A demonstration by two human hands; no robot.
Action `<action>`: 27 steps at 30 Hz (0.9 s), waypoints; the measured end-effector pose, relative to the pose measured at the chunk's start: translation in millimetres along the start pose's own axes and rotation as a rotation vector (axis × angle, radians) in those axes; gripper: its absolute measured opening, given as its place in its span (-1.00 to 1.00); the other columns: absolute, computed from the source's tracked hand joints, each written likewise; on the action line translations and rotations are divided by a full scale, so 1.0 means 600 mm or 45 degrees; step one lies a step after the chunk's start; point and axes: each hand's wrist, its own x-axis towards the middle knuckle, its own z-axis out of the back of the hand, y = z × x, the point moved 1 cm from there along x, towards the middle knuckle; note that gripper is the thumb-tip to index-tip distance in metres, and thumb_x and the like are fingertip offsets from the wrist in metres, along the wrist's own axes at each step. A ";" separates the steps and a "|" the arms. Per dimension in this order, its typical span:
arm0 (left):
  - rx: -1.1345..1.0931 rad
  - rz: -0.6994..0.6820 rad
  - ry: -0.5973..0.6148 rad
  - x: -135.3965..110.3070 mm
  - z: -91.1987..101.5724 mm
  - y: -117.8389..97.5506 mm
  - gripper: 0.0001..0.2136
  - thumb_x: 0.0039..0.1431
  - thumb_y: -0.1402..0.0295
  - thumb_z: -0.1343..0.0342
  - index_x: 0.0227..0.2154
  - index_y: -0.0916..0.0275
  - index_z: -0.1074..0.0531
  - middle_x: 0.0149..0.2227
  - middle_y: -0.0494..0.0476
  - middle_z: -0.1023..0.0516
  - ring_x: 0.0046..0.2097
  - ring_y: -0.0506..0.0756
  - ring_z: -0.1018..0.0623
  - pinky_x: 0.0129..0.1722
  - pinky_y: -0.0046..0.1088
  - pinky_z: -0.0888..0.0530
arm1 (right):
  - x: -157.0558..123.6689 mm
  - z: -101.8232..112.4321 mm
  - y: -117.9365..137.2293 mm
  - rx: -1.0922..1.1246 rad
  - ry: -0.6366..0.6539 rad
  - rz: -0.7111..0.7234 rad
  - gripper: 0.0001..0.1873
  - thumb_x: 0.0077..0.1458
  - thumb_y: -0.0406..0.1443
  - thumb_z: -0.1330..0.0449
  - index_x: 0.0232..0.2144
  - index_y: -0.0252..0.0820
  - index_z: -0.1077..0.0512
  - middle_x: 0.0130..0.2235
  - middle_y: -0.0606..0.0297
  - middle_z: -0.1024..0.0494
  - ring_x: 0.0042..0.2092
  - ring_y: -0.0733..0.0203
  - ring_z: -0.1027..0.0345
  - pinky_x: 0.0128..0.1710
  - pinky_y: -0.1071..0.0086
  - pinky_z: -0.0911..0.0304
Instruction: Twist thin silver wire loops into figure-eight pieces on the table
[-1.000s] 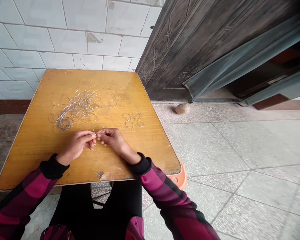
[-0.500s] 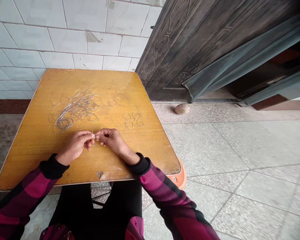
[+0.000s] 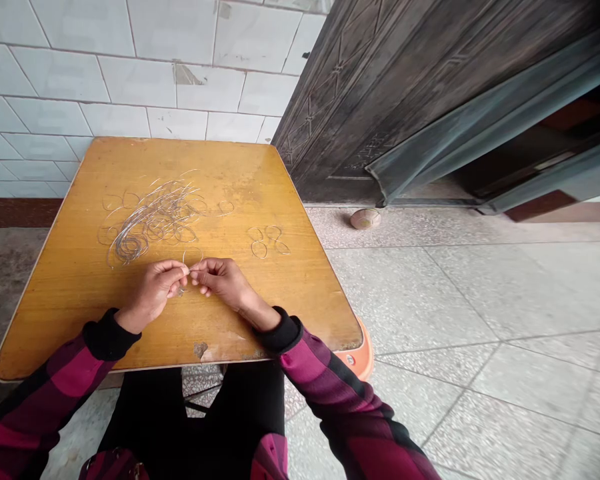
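Note:
My left hand (image 3: 153, 292) and my right hand (image 3: 223, 281) meet fingertip to fingertip over the near middle of a yellow wooden table (image 3: 70, 293). Both pinch the ends of one thin wire loop (image 3: 193, 254) that arches up just beyond the fingers. A tangled pile of silver wire (image 3: 150, 217) lies behind the left hand. Several small finished wire loops (image 3: 267, 241) lie on the table beyond and to the right of the right hand, and one more loop (image 3: 225, 207) sits further back.
A white tiled wall (image 3: 130, 67) stands behind the table. A dark carved door (image 3: 405, 87) is at the right, with a small round object (image 3: 365, 218) on the floor by its foot. An orange plastic stool (image 3: 358, 353) pokes out under the table's near right corner.
The hands stay pinched together on the wire loop; they have only shifted very slightly and the loop looks a little more closed.

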 end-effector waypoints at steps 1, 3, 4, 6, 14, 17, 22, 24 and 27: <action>0.012 -0.014 -0.016 0.000 -0.001 0.000 -0.84 -0.12 0.34 -0.20 -0.63 0.32 -0.40 -0.64 -0.03 -0.38 -0.67 -0.17 -0.19 -0.68 -0.61 -0.06 | 0.000 0.000 -0.001 0.000 -0.010 0.011 -0.74 -0.09 -0.18 -0.32 -0.38 -0.26 -0.49 -0.47 0.40 -0.48 -0.56 0.48 -0.27 -0.56 0.55 -0.19; 0.040 -0.033 -0.041 -0.002 -0.003 0.000 -0.84 -0.13 0.33 -0.20 -0.63 0.32 -0.41 -0.64 -0.03 -0.38 -0.67 -0.16 -0.19 -0.68 -0.60 -0.06 | 0.001 -0.001 -0.004 0.002 -0.025 0.036 -0.74 -0.09 -0.18 -0.32 -0.37 -0.26 -0.49 -0.47 0.40 -0.48 -0.56 0.48 -0.27 -0.55 0.54 -0.20; 0.055 -0.039 -0.049 -0.002 -0.004 0.000 -0.84 -0.13 0.32 -0.20 -0.62 0.31 -0.41 -0.63 -0.03 -0.38 -0.67 -0.16 -0.19 -0.68 -0.60 -0.07 | 0.002 -0.001 -0.006 0.002 -0.028 0.046 -0.74 -0.08 -0.19 -0.31 -0.36 -0.26 -0.49 -0.48 0.41 -0.48 -0.56 0.48 -0.27 -0.55 0.54 -0.20; 0.081 -0.044 -0.057 -0.003 -0.005 0.000 -0.84 -0.13 0.32 -0.19 -0.63 0.31 -0.41 -0.64 -0.03 -0.38 -0.68 -0.15 -0.20 -0.68 -0.59 -0.08 | 0.003 -0.001 -0.009 -0.006 -0.033 0.067 -0.75 -0.08 -0.19 -0.31 -0.37 -0.25 -0.49 -0.48 0.41 -0.48 -0.56 0.48 -0.26 -0.55 0.53 -0.19; 0.140 -0.114 -0.055 -0.001 -0.001 0.003 -0.85 -0.07 0.33 -0.16 -0.61 0.29 -0.41 -0.63 -0.04 -0.38 -0.67 -0.14 -0.21 -0.67 -0.58 -0.14 | 0.008 0.003 -0.006 0.084 -0.052 0.137 -0.70 -0.15 -0.23 -0.38 -0.32 -0.23 -0.50 -0.44 0.39 -0.52 -0.48 0.45 -0.30 -0.47 0.52 -0.21; 0.165 -0.141 -0.046 -0.002 0.000 0.005 -0.86 -0.05 0.35 -0.15 -0.60 0.29 -0.41 -0.64 -0.04 -0.38 -0.67 -0.13 -0.21 -0.67 -0.58 -0.15 | 0.011 0.004 0.001 0.181 -0.120 0.201 -0.65 -0.19 -0.22 -0.41 -0.29 -0.20 -0.49 -0.43 0.40 -0.51 -0.45 0.43 -0.32 -0.47 0.53 -0.21; 0.162 -0.122 -0.040 -0.006 -0.004 0.004 -0.86 -0.05 0.35 -0.15 -0.61 0.29 -0.40 -0.64 -0.04 -0.39 -0.67 -0.13 -0.23 -0.68 -0.58 -0.15 | 0.016 0.006 0.001 0.294 -0.135 0.145 -0.68 -0.20 -0.18 -0.43 -0.43 -0.21 -0.45 -0.47 0.36 -0.54 -0.44 0.40 -0.38 -0.46 0.52 -0.26; 0.135 -0.086 -0.029 -0.006 -0.006 0.002 -0.86 -0.06 0.34 -0.15 -0.60 0.29 -0.40 -0.63 -0.03 -0.40 -0.67 -0.13 -0.24 -0.68 -0.58 -0.16 | 0.017 0.008 -0.001 0.329 -0.107 0.118 -0.66 -0.23 -0.18 -0.45 -0.42 -0.22 -0.45 -0.45 0.34 -0.56 -0.45 0.40 -0.39 -0.46 0.51 -0.28; 0.073 -0.031 -0.001 -0.006 -0.008 -0.002 -0.86 -0.10 0.33 -0.17 -0.60 0.30 -0.40 -0.63 -0.03 -0.40 -0.67 -0.13 -0.23 -0.68 -0.58 -0.16 | 0.018 0.010 -0.004 0.363 -0.069 0.093 -0.65 -0.23 -0.19 -0.46 -0.42 -0.22 -0.46 -0.46 0.34 -0.56 -0.47 0.41 -0.38 -0.47 0.51 -0.28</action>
